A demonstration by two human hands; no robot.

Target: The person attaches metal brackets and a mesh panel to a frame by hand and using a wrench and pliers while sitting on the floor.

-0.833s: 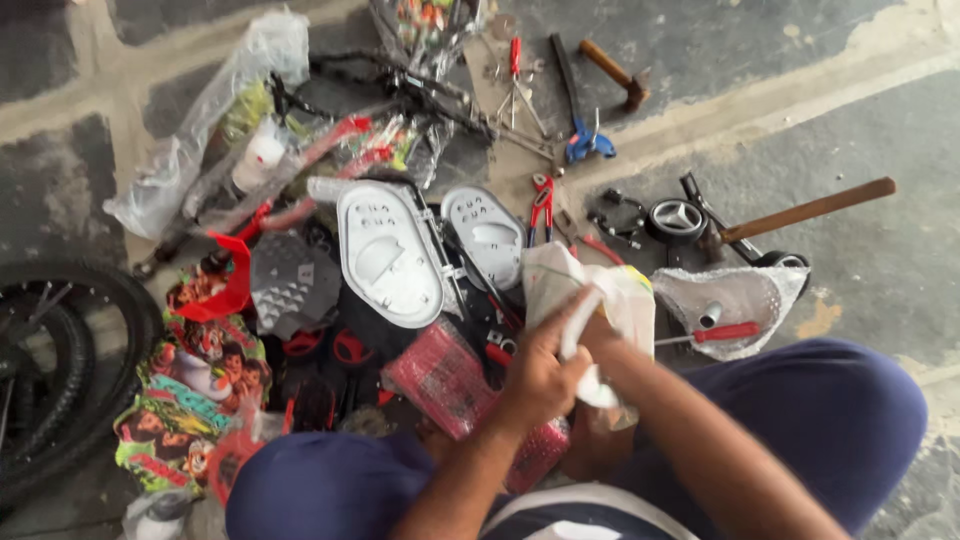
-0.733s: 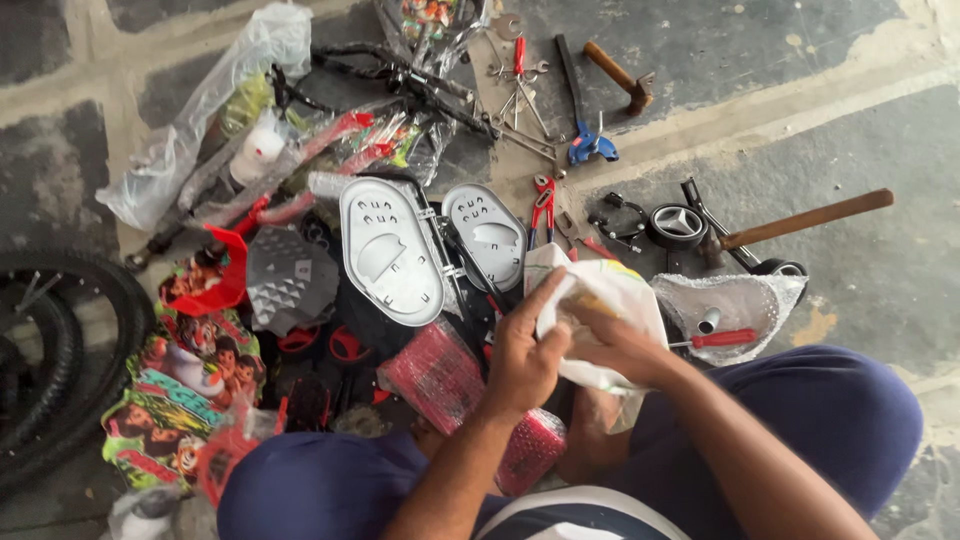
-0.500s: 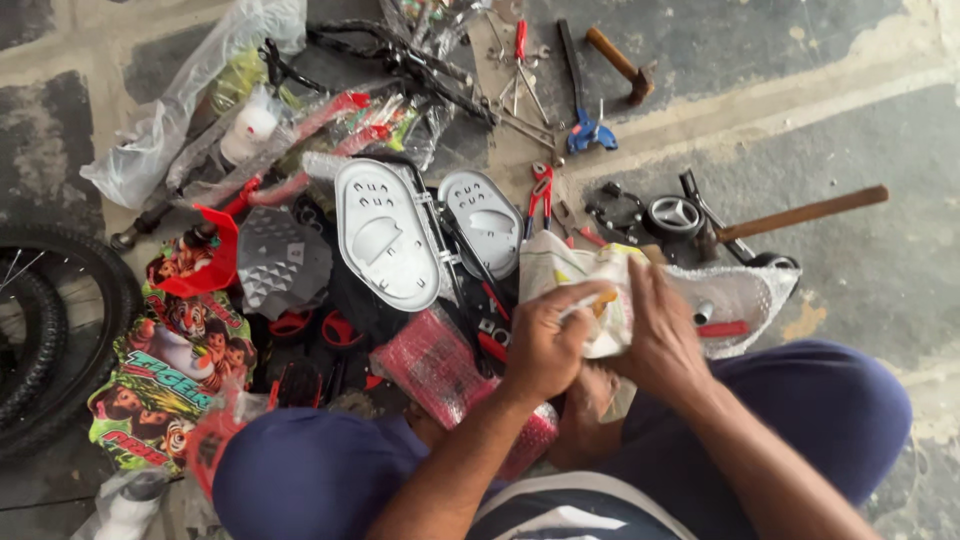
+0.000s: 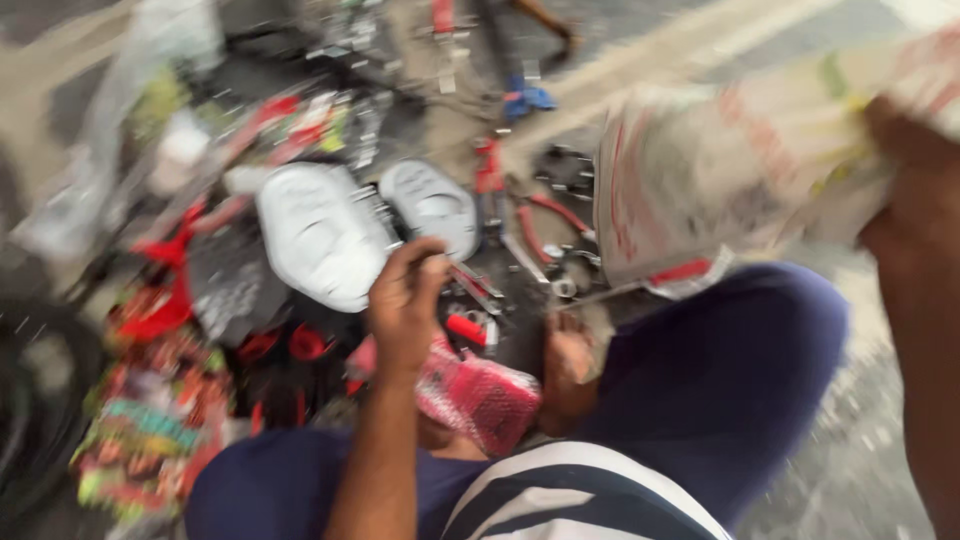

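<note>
The picture is blurred by motion. My right hand [image 4: 915,215] is raised at the right edge, gripping a white printed plastic bag [image 4: 720,175] that hangs large and close to the camera. My left hand [image 4: 405,300] hovers low over the clutter with its fingers curled, just right of a large white oval cover [image 4: 320,235] and below a smaller one [image 4: 432,205]. Whether it holds anything is lost in the blur. A red mesh packet [image 4: 480,395] lies under my left wrist, between my knees in navy trousers [image 4: 720,380].
Red-handled pliers [image 4: 540,225] and a blue-handled tool [image 4: 527,98] lie on the stone floor beyond the covers. Colourful packets [image 4: 150,430] and red plastic parts [image 4: 165,300] crowd the left, beside a black tyre [image 4: 30,400]. A clear bag [image 4: 150,90] sits far left.
Both hands were together on the white bag at my lap. Now my right hand has lifted the bag up to the right, and my left hand has let go and dropped toward the covers.
</note>
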